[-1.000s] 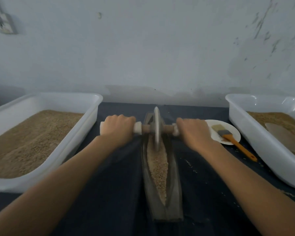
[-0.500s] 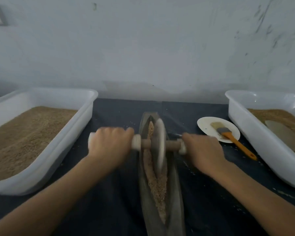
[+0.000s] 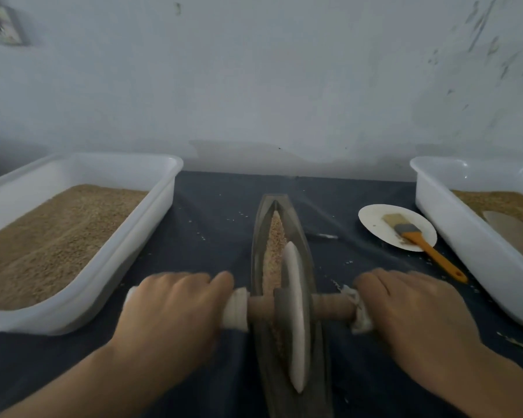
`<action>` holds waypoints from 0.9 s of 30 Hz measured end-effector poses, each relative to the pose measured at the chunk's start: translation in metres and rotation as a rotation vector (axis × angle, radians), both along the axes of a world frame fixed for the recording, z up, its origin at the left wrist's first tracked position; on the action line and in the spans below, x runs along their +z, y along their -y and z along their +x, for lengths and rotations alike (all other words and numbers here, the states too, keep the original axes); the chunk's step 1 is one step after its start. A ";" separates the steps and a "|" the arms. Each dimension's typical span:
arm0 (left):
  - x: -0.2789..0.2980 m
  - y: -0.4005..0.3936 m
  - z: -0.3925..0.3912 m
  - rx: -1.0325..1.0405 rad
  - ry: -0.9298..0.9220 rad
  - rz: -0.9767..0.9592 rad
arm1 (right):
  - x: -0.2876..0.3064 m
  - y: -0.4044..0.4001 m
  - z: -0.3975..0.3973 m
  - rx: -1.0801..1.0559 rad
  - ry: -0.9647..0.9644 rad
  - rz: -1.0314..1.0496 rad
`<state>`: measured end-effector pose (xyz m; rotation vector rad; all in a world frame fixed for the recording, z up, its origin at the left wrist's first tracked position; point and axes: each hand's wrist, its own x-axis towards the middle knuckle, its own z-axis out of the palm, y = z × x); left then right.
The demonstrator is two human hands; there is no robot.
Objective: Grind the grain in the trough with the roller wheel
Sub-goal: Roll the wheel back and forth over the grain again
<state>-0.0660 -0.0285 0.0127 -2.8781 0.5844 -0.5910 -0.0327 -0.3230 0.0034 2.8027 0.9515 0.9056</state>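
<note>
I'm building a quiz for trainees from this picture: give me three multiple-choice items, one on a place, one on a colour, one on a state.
1. Where does the brush lie?
A. in the left tub
B. on the plate
C. in the trough

2. What colour is the brush handle?
A. orange
B. green
C. black

3. How do the hands stand on the axle of the wheel?
A. both open above it
B. only the left hand grips
C. left and right hand both grip it

B: bristles rest on the plate. A: the handle is orange. C: fingers curl round both ends.
</note>
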 end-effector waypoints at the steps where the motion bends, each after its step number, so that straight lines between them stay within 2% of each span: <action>1: -0.002 -0.003 -0.002 0.003 -0.003 -0.020 | -0.001 0.000 -0.003 -0.023 -0.032 -0.016; 6: -0.010 0.011 0.066 0.149 0.048 0.082 | -0.012 -0.023 0.063 -0.310 -0.205 -0.104; 8: -0.008 0.009 0.118 0.248 0.054 0.039 | -0.013 -0.034 0.105 -0.311 -0.147 -0.066; 10: 0.001 0.005 0.156 0.269 0.028 0.015 | -0.007 -0.046 0.136 -0.309 -0.044 -0.072; 12: 0.003 0.005 0.170 0.268 0.036 0.014 | -0.003 -0.054 0.150 -0.324 -0.031 -0.056; 14: 0.000 0.007 0.157 0.256 0.040 0.002 | -0.005 -0.051 0.142 -0.333 -0.102 -0.041; 17: -0.006 0.010 0.099 0.175 0.068 0.066 | -0.012 -0.029 0.091 -0.249 -0.242 -0.054; 20: -0.004 0.009 0.027 -0.032 0.180 -0.045 | -0.008 -0.008 0.024 -0.103 -0.144 -0.032; 22: -0.007 0.005 -0.001 -0.067 0.197 -0.077 | -0.002 -0.002 0.000 -0.054 -0.121 -0.034; 24: -0.010 0.002 -0.004 -0.052 0.130 -0.068 | -0.003 -0.001 -0.003 -0.082 -0.138 -0.041; 27: -0.011 0.007 0.035 0.049 0.038 -0.014 | -0.013 -0.013 0.030 -0.168 -0.162 -0.080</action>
